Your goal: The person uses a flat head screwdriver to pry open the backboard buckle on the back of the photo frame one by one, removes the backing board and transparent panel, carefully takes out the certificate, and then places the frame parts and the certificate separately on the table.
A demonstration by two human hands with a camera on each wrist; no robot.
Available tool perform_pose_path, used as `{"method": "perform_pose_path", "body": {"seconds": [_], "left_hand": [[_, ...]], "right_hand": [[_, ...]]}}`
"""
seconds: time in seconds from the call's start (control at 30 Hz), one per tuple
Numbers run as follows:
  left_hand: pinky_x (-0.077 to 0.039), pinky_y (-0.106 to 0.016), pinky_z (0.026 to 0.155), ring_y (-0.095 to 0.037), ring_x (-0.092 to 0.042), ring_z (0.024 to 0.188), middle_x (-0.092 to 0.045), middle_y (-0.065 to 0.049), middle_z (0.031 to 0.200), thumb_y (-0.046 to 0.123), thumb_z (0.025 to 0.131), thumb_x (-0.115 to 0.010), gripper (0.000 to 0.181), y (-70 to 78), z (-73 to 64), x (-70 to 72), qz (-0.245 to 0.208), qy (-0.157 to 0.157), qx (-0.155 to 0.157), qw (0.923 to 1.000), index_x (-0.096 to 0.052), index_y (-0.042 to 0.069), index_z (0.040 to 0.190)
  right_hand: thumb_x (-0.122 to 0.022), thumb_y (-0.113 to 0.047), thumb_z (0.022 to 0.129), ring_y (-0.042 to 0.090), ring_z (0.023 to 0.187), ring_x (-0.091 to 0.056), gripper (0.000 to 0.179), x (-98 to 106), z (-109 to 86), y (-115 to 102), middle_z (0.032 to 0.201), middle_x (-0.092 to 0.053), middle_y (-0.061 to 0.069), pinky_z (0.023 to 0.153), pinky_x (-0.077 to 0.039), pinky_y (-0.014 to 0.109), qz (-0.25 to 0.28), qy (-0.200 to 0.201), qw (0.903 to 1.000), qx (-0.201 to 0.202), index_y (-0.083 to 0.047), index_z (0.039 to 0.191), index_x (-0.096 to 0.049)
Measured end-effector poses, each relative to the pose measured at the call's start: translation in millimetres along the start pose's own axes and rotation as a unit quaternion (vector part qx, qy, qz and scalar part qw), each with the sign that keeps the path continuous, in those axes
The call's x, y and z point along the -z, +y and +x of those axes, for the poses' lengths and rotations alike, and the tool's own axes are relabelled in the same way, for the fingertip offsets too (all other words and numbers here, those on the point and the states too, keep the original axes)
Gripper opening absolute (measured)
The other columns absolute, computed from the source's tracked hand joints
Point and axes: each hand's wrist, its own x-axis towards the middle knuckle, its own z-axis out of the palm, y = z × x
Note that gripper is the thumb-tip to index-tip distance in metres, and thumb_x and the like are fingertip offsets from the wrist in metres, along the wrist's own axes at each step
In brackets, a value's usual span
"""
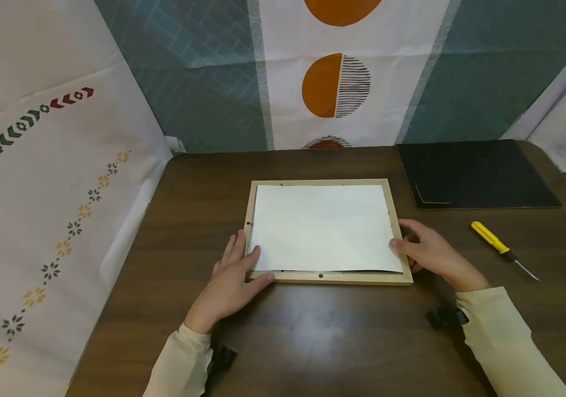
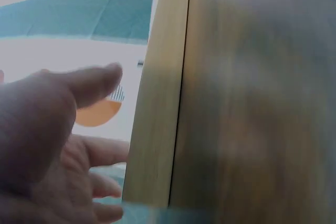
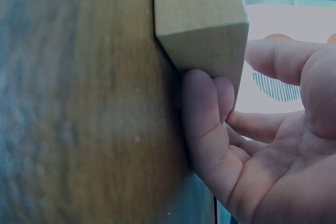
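A pale wooden picture frame (image 1: pixel 331 277) lies flat on the brown table, with a white sheet (image 1: pixel 320 229) set inside its border. At the sheet's front edge a thin dark gap shows against the wood. My left hand (image 1: pixel 228 281) rests at the near left corner, fingers extended along the left side and thumb by the front edge. On the right side my right hand (image 1: pixel 427 251) grips the frame, thumb over the top and other fingers curled at the outer side. The right wrist view shows those curled fingers (image 3: pixel 202 114) against the wooden corner.
A black board (image 1: pixel 476 173) lies at the table's back right. In front of it is a screwdriver (image 1: pixel 491 238) with a yellow handle, its tip pointing toward the near right. Patterned cloth (image 1: pixel 218 99) hangs behind the table, and white printed cloth (image 1: pixel 64 182) hangs along the left.
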Motion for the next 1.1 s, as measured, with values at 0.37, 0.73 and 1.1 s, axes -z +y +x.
{"method": "perform_pose_path", "body": {"seconds": [0.37,0.73,1.1], "left_hand": [[-0.013,-0.063,0.115,-0.031,-0.002,0.154,-0.011,-0.015,0.166,0.045,0.095,-0.070,0.072,19.5,8.8,-11.2,0.008,0.025,-0.008,0.9996,-0.050,0.000,0.147],[-0.014,-0.062,0.115,-0.029,-0.004,0.154,-0.016,-0.018,0.165,0.043,0.096,-0.069,0.068,14.0,6.3,-10.2,-0.010,0.031,-0.010,0.9994,-0.052,0.001,0.147],[-0.018,-0.066,0.113,-0.026,-0.005,0.154,-0.016,-0.015,0.166,0.040,0.097,-0.069,0.066,6.4,3.5,-10.0,-0.015,0.024,-0.019,0.9994,-0.050,0.006,0.150]], "right_hand": [[-0.061,-0.039,0.103,0.026,0.075,-0.065,0.089,3,-5.6,-5,0.110,-0.053,0.024,0.066,-0.059,0.041,-0.019,-0.012,0.9997,0.008,0.004,0.160,-0.008],[-0.083,-0.034,0.086,0.021,0.080,-0.057,0.114,6,-28.0,-17,0.135,-0.044,0.026,0.065,-0.051,0.034,-0.138,-0.055,0.9836,0.102,-0.021,0.164,-0.001],[-0.064,-0.001,0.097,0.025,0.099,-0.061,0.061,-6,-46.8,-23,0.123,-0.064,0.011,0.086,-0.051,0.051,-0.248,0.051,0.9501,0.182,-0.014,0.154,-0.046]]}}
